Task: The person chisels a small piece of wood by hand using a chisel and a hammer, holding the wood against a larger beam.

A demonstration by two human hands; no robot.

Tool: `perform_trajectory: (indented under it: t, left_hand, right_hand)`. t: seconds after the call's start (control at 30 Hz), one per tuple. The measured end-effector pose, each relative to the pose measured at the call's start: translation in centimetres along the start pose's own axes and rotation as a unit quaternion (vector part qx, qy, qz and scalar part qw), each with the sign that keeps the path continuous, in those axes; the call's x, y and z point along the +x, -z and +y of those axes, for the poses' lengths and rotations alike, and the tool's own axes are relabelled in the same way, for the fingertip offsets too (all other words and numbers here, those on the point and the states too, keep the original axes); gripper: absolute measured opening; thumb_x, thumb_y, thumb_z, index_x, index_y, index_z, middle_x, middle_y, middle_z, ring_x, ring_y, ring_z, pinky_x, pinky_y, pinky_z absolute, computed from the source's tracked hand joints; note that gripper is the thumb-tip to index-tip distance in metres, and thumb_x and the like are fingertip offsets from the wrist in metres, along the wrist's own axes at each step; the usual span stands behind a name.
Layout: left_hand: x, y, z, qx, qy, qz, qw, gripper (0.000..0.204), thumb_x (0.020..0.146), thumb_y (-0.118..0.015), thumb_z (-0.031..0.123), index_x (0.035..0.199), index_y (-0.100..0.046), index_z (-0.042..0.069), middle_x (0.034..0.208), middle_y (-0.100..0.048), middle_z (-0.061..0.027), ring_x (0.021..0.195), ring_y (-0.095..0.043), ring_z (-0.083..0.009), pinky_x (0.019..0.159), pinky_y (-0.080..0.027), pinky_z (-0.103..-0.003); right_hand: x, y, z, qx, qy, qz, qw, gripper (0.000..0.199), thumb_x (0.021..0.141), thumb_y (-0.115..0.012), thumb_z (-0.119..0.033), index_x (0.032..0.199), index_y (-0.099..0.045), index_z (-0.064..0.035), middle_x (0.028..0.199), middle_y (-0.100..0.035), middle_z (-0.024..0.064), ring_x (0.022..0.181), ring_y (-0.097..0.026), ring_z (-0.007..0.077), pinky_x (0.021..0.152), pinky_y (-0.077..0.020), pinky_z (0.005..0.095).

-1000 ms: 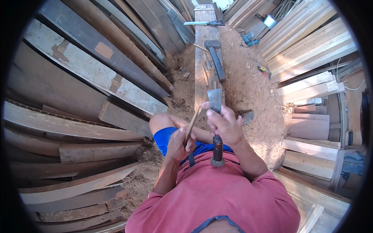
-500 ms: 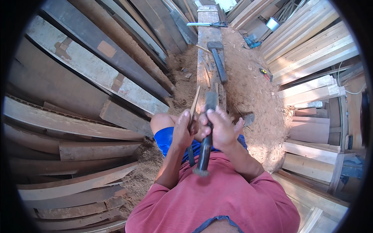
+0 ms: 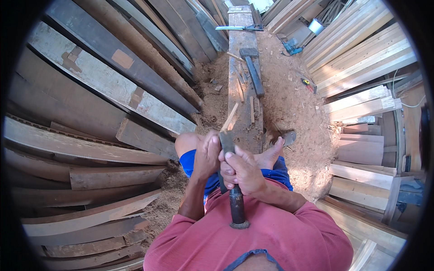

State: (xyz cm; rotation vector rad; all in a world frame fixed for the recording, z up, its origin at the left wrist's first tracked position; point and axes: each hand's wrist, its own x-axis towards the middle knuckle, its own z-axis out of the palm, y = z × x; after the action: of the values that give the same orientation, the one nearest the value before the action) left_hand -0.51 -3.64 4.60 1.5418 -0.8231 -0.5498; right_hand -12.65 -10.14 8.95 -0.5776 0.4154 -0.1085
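My left hand [image 3: 207, 156] is closed round a thin wooden strip [image 3: 229, 118], whose pale tip points up and away over the plank bench. My right hand [image 3: 244, 174] grips a chisel [image 3: 237, 207] by its dark handle, the butt end close to my shirt. The chisel's wide grey blade lies against the strip beside my left fingers; its exact contact with the wood is hidden. Farther along the bench [image 3: 237, 43] rests a hammer [image 3: 254, 74] with a blocky head, next to several wood slivers [image 3: 239, 88].
A saw [image 3: 239, 28] lies across the bench's far end. Stacked boards [image 3: 90, 72] line the left, and pale timber [image 3: 361, 58] the right. On the sawdust-covered floor are a blue-green power tool [image 3: 293, 48] and a yellow-and-black tool [image 3: 307, 83]. My bare foot [image 3: 271, 156] is beside the bench.
The chisel has moved left and toward me, its blade now over the strip instead of apart from it. My hands have come together, and the strip's tip has tilted slightly right.
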Motion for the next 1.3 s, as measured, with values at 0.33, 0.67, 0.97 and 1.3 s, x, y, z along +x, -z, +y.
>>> perform_trajectory:
  t: [0.33, 0.67, 0.97, 1.3]
  left_hand:
    - [-8.8, 0.7, -4.1, -0.013, 0.103, -0.099, 0.99, 0.035, 0.102, -0.038, 0.027, 0.08, -0.053, 0.003, 0.059, -0.044, -0.0057, 0.051, -0.042, -0.0135, 0.047, -0.033, -0.029]
    - [0.6, -0.6, -2.4, -0.101, 0.043, -0.009, 0.994, 0.033, 0.104, -0.035, 0.025, 0.083, -0.05, 0.005, 0.067, -0.044, 0.0019, 0.06, -0.041, -0.0078, 0.053, -0.036, -0.026]
    - [-7.7, 1.1, -5.4, -0.08, 0.114, -0.042, 0.989, 0.035, 0.104, -0.037, 0.03, 0.082, -0.052, 0.006, 0.059, -0.042, 0.0032, 0.051, -0.038, -0.0077, 0.047, -0.032, -0.025]
    - [-1.1, 0.6, -3.0, -0.003, 0.004, 0.004, 1.0, 0.027, 0.103, -0.04, 0.022, 0.103, -0.059, 0.002, 0.075, -0.057, -0.004, 0.069, -0.053, -0.0136, 0.063, -0.044, -0.028]
  right_hand:
    - [-4.5, 1.4, -4.8, 0.015, 0.186, -0.005, 0.982, 0.019, 0.101, -0.042, -0.024, 0.101, -0.045, -0.0059, 0.068, -0.04, -0.0012, 0.047, -0.037, 0.0066, 0.044, -0.0407, 0.0245]
    - [0.5, 0.3, -0.8, 0.034, 0.022, 0.008, 0.999, 0.012, 0.099, -0.044, -0.02, 0.101, -0.048, -0.0078, 0.068, -0.043, -0.0019, 0.047, -0.037, 0.0055, 0.045, -0.0402, 0.0247]
    - [-3.3, 0.8, -3.4, -0.041, 0.134, 0.061, 0.988, 0.017, 0.1, -0.043, -0.023, 0.101, -0.046, -0.0057, 0.066, -0.042, -0.0018, 0.046, -0.037, 0.0041, 0.043, -0.0403, 0.0234]
    - [0.6, 0.5, 0.2, 0.042, -0.037, -0.013, 0.998, 0.011, 0.1, -0.043, -0.021, 0.098, -0.046, -0.0111, 0.066, -0.04, -0.004, 0.045, -0.036, 0.005, 0.045, -0.038, 0.0246]
